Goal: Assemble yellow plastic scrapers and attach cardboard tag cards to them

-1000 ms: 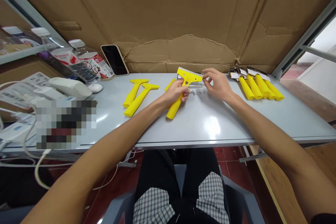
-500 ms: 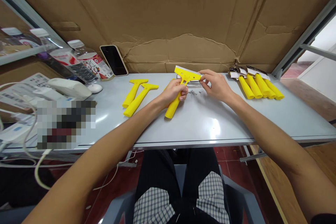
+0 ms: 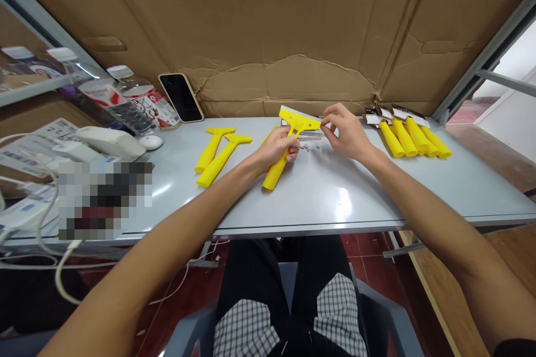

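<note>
Head view. Left hand (image 3: 275,148) is clenched round the thick grip of a yellow moulded-plastic T-handled scraper (image 3: 273,174), over the middle of the pale grey tabletop (image 3: 335,201). Handle's lower end is at or just above the surface; can't tell which. A thin bright metal blade (image 3: 295,109) runs along the far edge of the flat scraper head. Right hand (image 3: 347,134) has its thumb and index pinched at the head's right corner. Can't tell whether they're gripping the head or something small there.

Handling, judged: light and stiff, probably little flex in the head. Surface looks smooth, so it may slip. Take hold at the thick grip and keep fingers off the blade edge, likely sharp.

Nearby: a small scatter of tiny metal screws (image 3: 307,148) just below the right hand, and a yellow plastic scraper pair (image 3: 215,155) to the left. Right of the hands, a row of yellow scrapers with card tags (image 3: 412,136). Further back are a black smartphone in a beige case (image 3: 181,97) and a clear plastic bottle (image 3: 144,100), with a brown corrugated cardboard sheet (image 3: 272,28) behind.
</note>
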The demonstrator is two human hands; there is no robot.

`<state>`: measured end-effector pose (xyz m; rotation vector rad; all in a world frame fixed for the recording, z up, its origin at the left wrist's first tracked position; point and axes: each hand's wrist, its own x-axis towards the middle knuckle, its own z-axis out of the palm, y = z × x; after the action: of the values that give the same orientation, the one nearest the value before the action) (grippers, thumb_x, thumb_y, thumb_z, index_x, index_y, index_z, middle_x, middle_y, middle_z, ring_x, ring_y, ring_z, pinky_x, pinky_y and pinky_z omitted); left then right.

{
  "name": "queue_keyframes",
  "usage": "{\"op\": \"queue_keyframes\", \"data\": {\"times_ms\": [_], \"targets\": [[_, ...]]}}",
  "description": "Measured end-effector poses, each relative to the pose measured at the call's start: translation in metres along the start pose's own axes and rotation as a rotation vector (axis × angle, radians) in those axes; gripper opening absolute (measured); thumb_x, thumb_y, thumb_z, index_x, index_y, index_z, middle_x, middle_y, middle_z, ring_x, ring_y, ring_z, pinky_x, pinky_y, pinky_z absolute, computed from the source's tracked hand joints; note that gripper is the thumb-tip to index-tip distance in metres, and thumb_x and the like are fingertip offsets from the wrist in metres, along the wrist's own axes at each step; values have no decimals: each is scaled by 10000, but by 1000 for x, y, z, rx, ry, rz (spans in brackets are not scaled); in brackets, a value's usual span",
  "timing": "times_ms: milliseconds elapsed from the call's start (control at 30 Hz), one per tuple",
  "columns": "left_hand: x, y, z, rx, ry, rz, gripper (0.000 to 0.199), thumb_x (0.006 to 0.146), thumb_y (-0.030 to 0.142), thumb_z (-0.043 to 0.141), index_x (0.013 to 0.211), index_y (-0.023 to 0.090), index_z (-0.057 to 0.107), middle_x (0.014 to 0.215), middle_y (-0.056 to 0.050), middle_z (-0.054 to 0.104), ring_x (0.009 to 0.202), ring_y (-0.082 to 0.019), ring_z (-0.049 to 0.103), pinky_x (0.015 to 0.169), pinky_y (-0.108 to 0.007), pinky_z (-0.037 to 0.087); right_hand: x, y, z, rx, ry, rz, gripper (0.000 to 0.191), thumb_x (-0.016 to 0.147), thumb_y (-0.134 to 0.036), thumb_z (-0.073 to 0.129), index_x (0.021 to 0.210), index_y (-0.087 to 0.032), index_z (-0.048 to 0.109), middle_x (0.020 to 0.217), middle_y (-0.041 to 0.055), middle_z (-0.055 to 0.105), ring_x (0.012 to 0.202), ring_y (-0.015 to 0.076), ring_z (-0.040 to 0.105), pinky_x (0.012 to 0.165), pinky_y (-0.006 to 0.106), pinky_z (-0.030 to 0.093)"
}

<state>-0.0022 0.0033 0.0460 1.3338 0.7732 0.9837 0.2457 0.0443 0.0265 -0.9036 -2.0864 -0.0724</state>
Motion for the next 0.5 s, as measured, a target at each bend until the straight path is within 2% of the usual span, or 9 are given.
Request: {"op": "queue_keyframes", "data": {"times_ms": [167, 500], "targets": [[-1, 1, 1, 17, 8, -3, 268, 675, 199, 722, 788, 226, 481, 578, 68, 477, 429, -63, 437, 441, -198, 344, 0, -4, -3, -58, 15, -1, 101, 1042, -194, 626, 995, -213, 714, 1309, 137, 707, 714, 182, 644, 796, 450, 564], [0, 1, 1, 23, -6, -2, 276, 660, 214, 740, 784, 223, 494, 571, 77, 472, 426, -58, 430, 433, -194, 331, 0, -5, 2, -23, 1, 17, 116, 1035, -191, 619, 999, -215, 726, 1316, 135, 695, 724, 188, 636, 835, 460, 578]]}}
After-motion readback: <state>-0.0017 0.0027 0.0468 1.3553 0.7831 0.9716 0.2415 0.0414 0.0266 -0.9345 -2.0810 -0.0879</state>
